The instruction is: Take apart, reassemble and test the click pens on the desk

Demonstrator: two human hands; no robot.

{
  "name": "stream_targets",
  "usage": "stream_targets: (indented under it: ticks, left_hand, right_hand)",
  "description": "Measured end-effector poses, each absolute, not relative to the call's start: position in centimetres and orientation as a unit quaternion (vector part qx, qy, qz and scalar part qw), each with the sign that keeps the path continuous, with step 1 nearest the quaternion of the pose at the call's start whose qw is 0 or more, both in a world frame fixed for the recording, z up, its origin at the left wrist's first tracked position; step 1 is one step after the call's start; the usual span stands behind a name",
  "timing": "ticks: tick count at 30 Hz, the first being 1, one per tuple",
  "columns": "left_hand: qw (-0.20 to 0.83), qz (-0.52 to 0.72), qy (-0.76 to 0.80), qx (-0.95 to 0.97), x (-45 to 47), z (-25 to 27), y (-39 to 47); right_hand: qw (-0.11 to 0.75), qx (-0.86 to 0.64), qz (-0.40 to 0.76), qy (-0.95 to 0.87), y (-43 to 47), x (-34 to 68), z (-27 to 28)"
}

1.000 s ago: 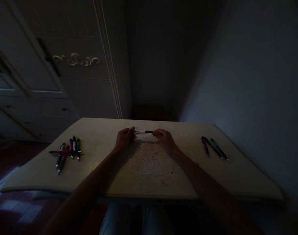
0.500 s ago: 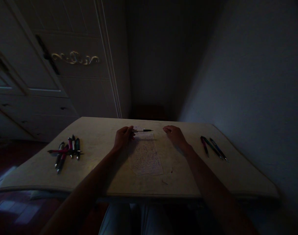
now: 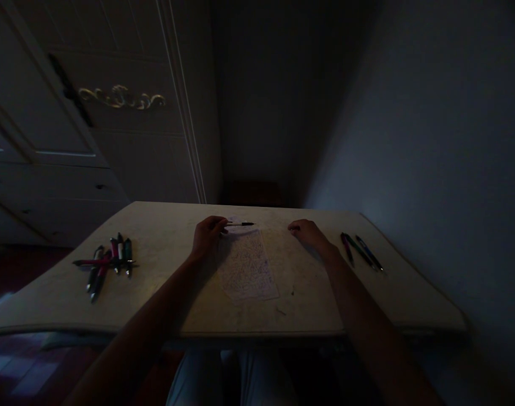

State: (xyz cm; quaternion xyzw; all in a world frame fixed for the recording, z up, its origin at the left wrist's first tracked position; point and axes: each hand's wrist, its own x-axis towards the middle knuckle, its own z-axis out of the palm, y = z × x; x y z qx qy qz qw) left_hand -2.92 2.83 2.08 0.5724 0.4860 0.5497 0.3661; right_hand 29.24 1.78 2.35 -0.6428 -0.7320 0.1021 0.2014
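Observation:
My left hand (image 3: 207, 238) is closed on a slim pen (image 3: 239, 224) with a light barrel and a dark front end. The pen lies level, its tip aimed right, just above the top part of a sheet of paper (image 3: 248, 268) covered in scribbled marks. To the right of the tip, apart from it, my right hand (image 3: 311, 234) is closed near the table surface. A small dark piece (image 3: 296, 228) shows at its fingertips, too dim to name.
On the left of the pale table (image 3: 164, 304) lies a crossed heap of several pens (image 3: 100, 264). Three pens (image 3: 361, 252) lie side by side at the right. Small dark bits (image 3: 280, 311) dot the table near the paper. A cabinet (image 3: 147, 163) and a wall (image 3: 409, 141) stand beyond.
My right hand has moved a little to the right, away from the pen tip, and a dark piece now shows at its fingertips. The view has shifted slightly; my left hand still holds the pen.

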Motion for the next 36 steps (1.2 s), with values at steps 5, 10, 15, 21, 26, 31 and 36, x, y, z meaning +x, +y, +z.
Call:
stream_targets:
  ticks: [5,10,15,21,26,31,36]
  left_hand:
    - [0.378,0.553,0.467,0.576,-2.9,1.9,2.9]
    - [0.39,0.552,0.452,0.582,-2.8,1.5,3.3]
    - [0.4,0.546,0.434,0.595,-2.7,1.4,3.5]
    - [0.412,0.536,0.401,0.618,-2.3,1.7,3.0]
    - [0.432,0.521,0.366,0.639,-1.7,2.2,2.1]
    - [0.417,0.498,0.367,0.666,-1.5,2.6,1.6]
    - [0.384,0.509,0.399,0.659,-1.2,3.0,1.0]
  right_hand:
    - [0.227,-0.634,0.12,-0.73,1.9,29.3,2.1]
    - [0.23,-0.64,0.125,-0.722,2.0,29.3,2.0]
    - [0.3,-0.627,0.114,-0.71,2.2,29.0,2.0]
    - [0.371,-0.512,0.09,-0.77,1.8,26.1,2.3]
    - [0.322,-0.43,0.09,-0.839,0.8,22.5,1.7]
    - [0.267,-0.454,0.117,-0.842,-0.2,21.0,2.0]
    - [0.295,-0.509,0.117,-0.8,-0.5,20.6,2.6]
